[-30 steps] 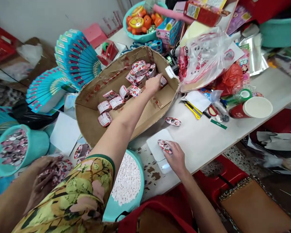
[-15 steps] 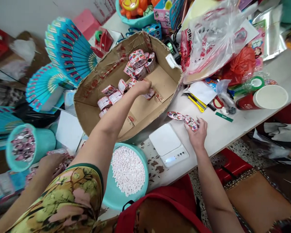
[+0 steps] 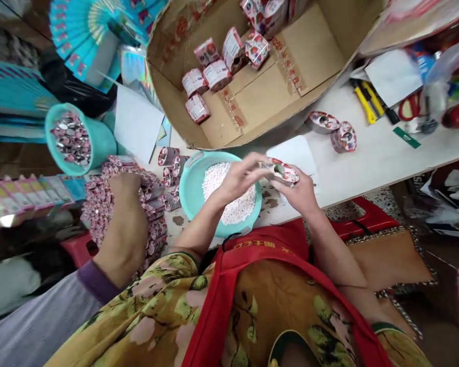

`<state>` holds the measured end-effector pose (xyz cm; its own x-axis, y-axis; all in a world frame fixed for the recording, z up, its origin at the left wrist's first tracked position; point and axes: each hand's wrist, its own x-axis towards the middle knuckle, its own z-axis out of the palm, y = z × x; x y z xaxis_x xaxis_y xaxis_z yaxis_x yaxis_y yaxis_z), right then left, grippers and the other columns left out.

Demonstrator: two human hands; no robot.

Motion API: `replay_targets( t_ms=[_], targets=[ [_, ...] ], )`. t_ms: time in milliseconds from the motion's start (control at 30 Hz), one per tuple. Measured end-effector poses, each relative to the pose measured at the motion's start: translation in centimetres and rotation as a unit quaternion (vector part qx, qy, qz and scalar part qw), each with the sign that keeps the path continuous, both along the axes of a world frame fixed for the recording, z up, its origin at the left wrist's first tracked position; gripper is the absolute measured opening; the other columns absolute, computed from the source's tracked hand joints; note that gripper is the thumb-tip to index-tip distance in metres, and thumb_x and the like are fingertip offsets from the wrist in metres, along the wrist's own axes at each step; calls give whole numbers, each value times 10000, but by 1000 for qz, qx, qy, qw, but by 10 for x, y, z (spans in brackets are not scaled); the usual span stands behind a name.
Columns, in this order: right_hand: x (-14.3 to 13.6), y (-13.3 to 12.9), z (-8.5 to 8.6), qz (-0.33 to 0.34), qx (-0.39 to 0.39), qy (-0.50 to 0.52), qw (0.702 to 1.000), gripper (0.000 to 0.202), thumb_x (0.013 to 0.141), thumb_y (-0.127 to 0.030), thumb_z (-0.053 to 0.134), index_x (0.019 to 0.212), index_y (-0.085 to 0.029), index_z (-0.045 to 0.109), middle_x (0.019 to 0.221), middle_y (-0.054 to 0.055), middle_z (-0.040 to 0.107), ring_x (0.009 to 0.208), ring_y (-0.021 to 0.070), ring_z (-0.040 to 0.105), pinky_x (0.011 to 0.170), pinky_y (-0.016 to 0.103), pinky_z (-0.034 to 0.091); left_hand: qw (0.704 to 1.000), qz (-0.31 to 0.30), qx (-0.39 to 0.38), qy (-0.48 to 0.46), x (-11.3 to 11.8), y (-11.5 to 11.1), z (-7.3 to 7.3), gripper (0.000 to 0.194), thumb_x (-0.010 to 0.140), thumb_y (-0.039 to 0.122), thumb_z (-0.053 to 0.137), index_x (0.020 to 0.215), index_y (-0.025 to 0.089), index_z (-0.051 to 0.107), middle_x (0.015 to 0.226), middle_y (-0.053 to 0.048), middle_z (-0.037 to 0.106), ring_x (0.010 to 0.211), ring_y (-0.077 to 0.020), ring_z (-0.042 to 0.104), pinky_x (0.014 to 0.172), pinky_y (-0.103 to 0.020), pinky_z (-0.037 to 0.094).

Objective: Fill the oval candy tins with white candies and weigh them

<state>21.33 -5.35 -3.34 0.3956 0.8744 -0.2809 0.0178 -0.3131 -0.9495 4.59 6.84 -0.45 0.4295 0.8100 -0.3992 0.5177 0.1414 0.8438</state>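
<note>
My right hand (image 3: 301,194) grips a small oval candy box (image 3: 285,173), red and white with a printed pattern and an opening in its top. My left hand (image 3: 239,179) pinches the box's left end. Both hands are above the gap between a turquoise basin (image 3: 189,191) of small pale candies (image 3: 239,209) and a white digital scale (image 3: 296,150), which my right hand partly covers. Two similar boxes, a flat-lying one (image 3: 323,122) and one beside it (image 3: 344,137), stand on the table right of the scale.
A large cardboard carton (image 3: 252,109) with several boxes lies ahead. At left, another person's hand (image 3: 126,196) rests on a heap of small packs (image 3: 99,209), near a turquoise bucket (image 3: 107,137). Yellow cutters (image 3: 365,104) and red scissors (image 3: 409,107) lie at right.
My left hand has come back out of the carton to meet my right hand. My right hand has left the two boxes on the table and now holds another one. The view has shifted.
</note>
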Motion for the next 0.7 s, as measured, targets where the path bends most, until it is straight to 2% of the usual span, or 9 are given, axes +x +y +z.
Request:
replay_targets(
  t_ms=[100,133,200,267,300,367,500,633,700],
  targets=[
    [-20,-33,-10,-36,-40,77,996,486,701,-445,825,1087,-176,706,989,59,761,893,214,709,865,380,597,990,90,91,66,-48,-19,-45,261,963,427,502,1011,229,665,1055,-82,696,1040,-218,640,926,-321,486],
    [-27,-46,-12,-46,-51,92,993,491,691,-439,833,1086,-178,703,990,60,764,888,212,712,856,372,598,985,81,110,103,-60,-24,-61,275,969,411,485,1065,225,663,1158,-101,684,1150,-234,611,1001,-348,461],
    [-42,-68,-13,-53,-74,112,990,506,664,-424,853,1084,-188,697,985,57,767,866,206,716,836,363,600,977,12,126,173,-75,-38,-90,326,939,391,542,1197,221,645,1393,-134,590,1373,-272,470,1139,-407,358],
    [-59,-83,-11,-43,-93,122,987,519,650,-410,862,1093,-201,691,1012,56,769,879,207,721,842,363,603,965,-53,128,221,-77,-56,-109,428,911,407,597,1298,226,609,1515,-143,487,1454,-299,365,1195,-453,273],
    [-67,-87,-10,-31,-97,123,987,515,655,-404,858,1100,-207,692,1033,56,768,900,208,723,857,363,602,961,-66,129,236,-74,-64,-115,446,917,425,590,1317,227,599,1513,-146,485,1438,-307,378,1193,-466,267],
    [-80,-90,-7,-5,-93,117,989,493,674,-388,840,1113,-215,697,1071,53,762,942,208,723,894,361,593,958,-72,127,246,-67,-78,-119,420,936,448,559,1285,219,610,1426,-150,552,1350,-304,458,1163,-465,299],
    [-91,-83,-4,7,-80,86,993,470,679,-391,829,1090,-207,694,1027,38,755,930,197,711,879,333,579,970,-51,100,215,-59,-88,-116,268,911,451,585,1036,225,654,1164,-111,663,1166,-268,576,1064,-401,398],
    [-88,-67,-1,-12,-72,51,996,491,681,-435,842,1085,-209,680,1015,30,747,911,194,698,861,320,570,991,78,-35,106,-59,-81,-116,212,838,421,625,789,217,594,881,-27,664,921,-199,628,903,-323,484],
    [-87,-56,0,4,-42,10,999,464,722,-419,816,1121,-222,683,1070,36,741,961,202,692,904,328,558,975,168,-144,4,-61,-73,-115,255,791,440,640,740,207,548,790,-8,626,789,-164,612,768,-287,506]
  ],
)
